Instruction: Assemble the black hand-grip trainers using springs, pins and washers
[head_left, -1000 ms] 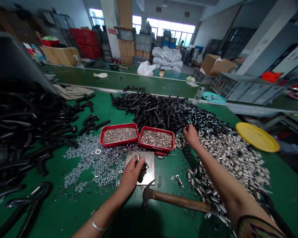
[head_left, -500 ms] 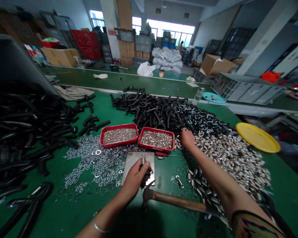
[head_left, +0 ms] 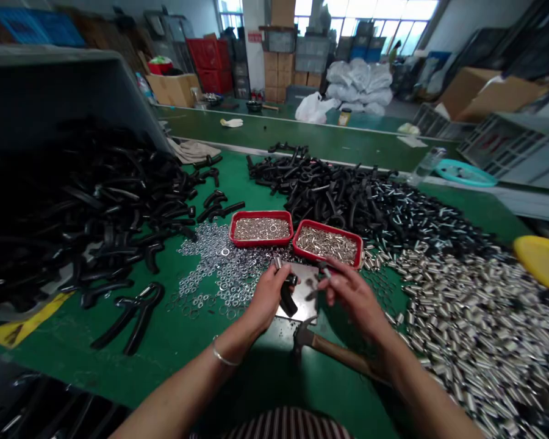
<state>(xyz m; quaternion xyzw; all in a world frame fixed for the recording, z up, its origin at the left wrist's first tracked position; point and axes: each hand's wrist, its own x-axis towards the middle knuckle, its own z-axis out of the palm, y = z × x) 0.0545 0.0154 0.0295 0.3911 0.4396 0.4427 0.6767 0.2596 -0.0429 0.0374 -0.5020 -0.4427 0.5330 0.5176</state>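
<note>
My left hand (head_left: pixel 268 292) is closed around a black curved handle piece (head_left: pixel 288 301), with a metal coil spring (head_left: pixel 277 263) sticking up above the fingers. Both are over the flat metal plate (head_left: pixel 304 311). Just right of the plate, my right hand (head_left: pixel 352 296) pinches a small part with a metal shank and a dark end (head_left: pixel 326 270); blur hides its exact kind. A hammer (head_left: pixel 343 355) with a wooden handle lies below the hands, its head near the plate's lower edge.
Two red trays (head_left: pixel 261 242) of small metal pieces stand behind the plate. Washers (head_left: pixel 210 256) spread to the left, metal cylinders (head_left: pixel 476 317) to the right. Black parts (head_left: pixel 324 189) are heaped at the back. A large bin (head_left: pixel 73 55) of black handles stands left.
My right hand has come back from the black pile to beside the plate, now with a small part in its fingers. My left hand still holds the handle piece and spring. The view has shifted.
</note>
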